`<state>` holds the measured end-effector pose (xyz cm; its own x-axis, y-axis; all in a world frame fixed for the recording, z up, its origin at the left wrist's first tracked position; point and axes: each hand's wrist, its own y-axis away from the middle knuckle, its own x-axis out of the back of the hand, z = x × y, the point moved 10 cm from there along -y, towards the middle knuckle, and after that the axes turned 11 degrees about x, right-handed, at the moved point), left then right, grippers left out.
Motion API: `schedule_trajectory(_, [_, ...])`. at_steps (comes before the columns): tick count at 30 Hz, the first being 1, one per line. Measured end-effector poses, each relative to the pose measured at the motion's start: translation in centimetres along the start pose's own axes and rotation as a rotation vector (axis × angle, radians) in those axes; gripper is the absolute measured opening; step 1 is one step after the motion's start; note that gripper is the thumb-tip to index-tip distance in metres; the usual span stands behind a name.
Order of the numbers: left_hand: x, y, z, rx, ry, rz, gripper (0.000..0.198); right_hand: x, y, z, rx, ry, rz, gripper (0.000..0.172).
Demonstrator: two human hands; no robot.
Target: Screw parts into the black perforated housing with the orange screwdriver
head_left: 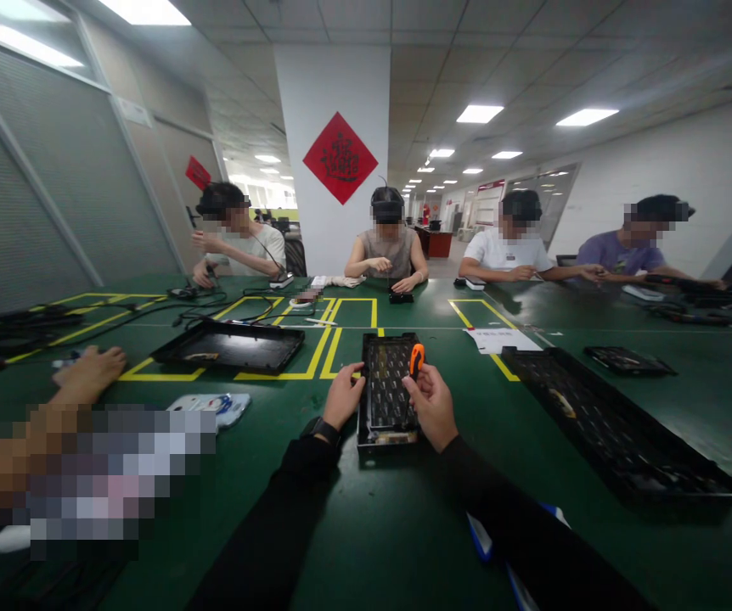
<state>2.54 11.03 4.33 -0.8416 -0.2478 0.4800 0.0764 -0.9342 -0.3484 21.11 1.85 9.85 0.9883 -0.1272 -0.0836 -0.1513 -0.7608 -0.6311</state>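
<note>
A narrow black plastic case (386, 386) lies on the green table in front of me, with rows of small pale marks or parts inside it. My left hand (342, 397) grips its left edge, thumb on the rim. In my right hand (433, 400) is a screwdriver (416, 361) with an orange and black handle, held upright over the case's right side; the shaft points down into the case, and its tip is hard to make out. A light-coloured strip (391, 439) sits at the case's near end.
To the right lies a long black tray (627, 433), beyond it a smaller black case (628, 360) and a paper sheet (502, 340). Another black tray (229, 346) is at left, near a co-worker's hand (95, 373). Several people sit across the table among cables (28, 327).
</note>
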Motion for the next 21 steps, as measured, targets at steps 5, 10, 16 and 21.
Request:
schedule_trajectory(5, [0.06,0.00,0.03,0.003,0.003,0.002,0.033,0.01,0.01,-0.17,0.004,0.006,0.001,0.030])
schedule_trajectory(10, [0.07,0.10,0.22,-0.005,-0.008,-0.001,0.033,0.21,0.07,-0.04,0.004,0.045,-0.009,0.029])
schedule_trajectory(16, [0.09,0.16,0.23,-0.006,-0.012,-0.002,0.034,0.01,0.06,0.19,-0.005,0.028,-0.026,0.033])
schedule_trajectory(21, [0.11,0.16,0.09,0.014,-0.002,-0.004,0.034,-0.04,0.04,0.15,-0.035,-0.026,-0.008,0.042])
